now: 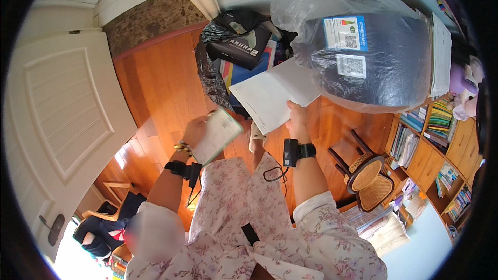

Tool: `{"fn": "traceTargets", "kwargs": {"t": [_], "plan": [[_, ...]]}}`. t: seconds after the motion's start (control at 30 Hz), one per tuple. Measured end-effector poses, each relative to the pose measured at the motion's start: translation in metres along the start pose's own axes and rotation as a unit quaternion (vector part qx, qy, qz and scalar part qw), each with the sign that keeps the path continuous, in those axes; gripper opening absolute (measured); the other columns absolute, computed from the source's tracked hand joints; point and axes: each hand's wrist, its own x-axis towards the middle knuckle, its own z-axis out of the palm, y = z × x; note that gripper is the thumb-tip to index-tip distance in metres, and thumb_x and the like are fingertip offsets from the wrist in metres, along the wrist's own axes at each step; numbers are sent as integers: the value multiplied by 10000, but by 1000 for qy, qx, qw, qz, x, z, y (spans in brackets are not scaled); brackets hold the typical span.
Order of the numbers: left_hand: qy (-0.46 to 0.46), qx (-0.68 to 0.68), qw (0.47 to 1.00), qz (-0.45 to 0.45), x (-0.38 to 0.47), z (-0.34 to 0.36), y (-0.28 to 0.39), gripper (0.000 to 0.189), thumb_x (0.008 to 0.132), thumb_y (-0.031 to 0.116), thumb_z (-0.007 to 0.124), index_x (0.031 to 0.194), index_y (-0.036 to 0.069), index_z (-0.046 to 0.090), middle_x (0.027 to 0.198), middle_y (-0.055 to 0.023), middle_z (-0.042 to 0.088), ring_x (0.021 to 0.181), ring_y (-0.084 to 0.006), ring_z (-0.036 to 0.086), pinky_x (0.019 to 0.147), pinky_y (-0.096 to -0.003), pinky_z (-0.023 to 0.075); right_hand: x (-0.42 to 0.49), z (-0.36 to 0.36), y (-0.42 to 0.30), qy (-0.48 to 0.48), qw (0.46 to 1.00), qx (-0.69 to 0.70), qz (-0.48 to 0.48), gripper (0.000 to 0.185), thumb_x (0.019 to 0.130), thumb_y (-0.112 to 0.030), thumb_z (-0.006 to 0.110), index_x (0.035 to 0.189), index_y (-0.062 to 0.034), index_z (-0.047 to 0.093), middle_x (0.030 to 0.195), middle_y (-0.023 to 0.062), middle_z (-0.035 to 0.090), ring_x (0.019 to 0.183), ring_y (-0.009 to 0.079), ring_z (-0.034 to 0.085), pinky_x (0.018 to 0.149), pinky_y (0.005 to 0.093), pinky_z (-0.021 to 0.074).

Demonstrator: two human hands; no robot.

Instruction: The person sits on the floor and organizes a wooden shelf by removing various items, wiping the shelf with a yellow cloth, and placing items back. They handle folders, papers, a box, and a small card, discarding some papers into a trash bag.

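At the left, my left hand (195, 131) grips a thin green-edged booklet (218, 136) bearing blurred print. My right hand (298, 118) holds an open paper booklet (274, 91) by its near edge, its pages mostly blank. Beyond the hands, a black plastic bag (212, 74) stands on the floor, open at the top. Inside it lie a black printed box (241, 48) and a blue item with coloured stripes (249, 70). The open booklet partly covers the bag's contents. Both wrists carry black strapped devices with cables.
A large dark object in clear plastic wrap (373, 62) stands at the upper right. Wooden shelves (424, 155) with books line the right side, near a small wicker-seated chair (369, 179). A white door (70, 112) is at the left, and a wooden armchair (105, 212) is at the lower left.
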Motion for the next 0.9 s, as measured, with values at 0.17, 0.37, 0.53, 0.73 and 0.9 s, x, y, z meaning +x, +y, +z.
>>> {"fn": "traceTargets", "kwargs": {"t": [0.17, 0.37, 0.53, 0.73, 0.9], "plan": [[-242, 297, 922, -54, 36, 89, 41, 622, 849, 269, 484, 1378, -10, 314, 757, -220, 649, 670, -367, 629, 640, -449, 508, -7, 11, -11, -80, 981, 105, 145, 349, 866, -16, 516, 1206, 37, 459, 1171, 159, 545, 1069, 318, 553, 898, 432, 475], [-262, 295, 904, -166, 54, 138, 36, 686, 848, 358, 482, 1396, 9, 261, 827, -215, 658, 725, -348, 637, 681, -450, 514, -14, 21, 13, -55, 984, 67, 154, 399, 868, -6, 484, 1251, 72, 405, 1227, 199, 499, 1102, 339, 527, 919, 491, 452], [-344, 288, 885, -127, 13, 141, 11, 632, 849, 344, 483, 1382, 55, 306, 860, -191, 662, 773, -341, 636, 693, -453, 515, -19, 0, 36, -3, 995, -21, 94, 426, 828, 52, 518, 1241, 88, 422, 1202, 211, 513, 1051, 353, 552, 867, 467, 480], [-346, 265, 898, -61, 11, 145, 19, 574, 849, 327, 485, 1365, 110, 359, 901, -161, 668, 830, -332, 634, 708, -455, 515, 13, -21, 70, 57, 998, 19, 5, 329, 855, 37, 530, 1174, 109, 490, 1150, 200, 562, 981, 320, 589, 858, 411, 482], [-343, 291, 887, -100, 13, 131, 40, 508, 859, 286, 478, 1333, 124, 393, 900, -156, 669, 776, -333, 642, 672, -456, 518, 71, -6, 64, 51, 978, -154, -132, 354, 838, -14, 583, 1164, 96, 499, 1101, 178, 606, 933, 273, 615, 790, 381, 492]]}}
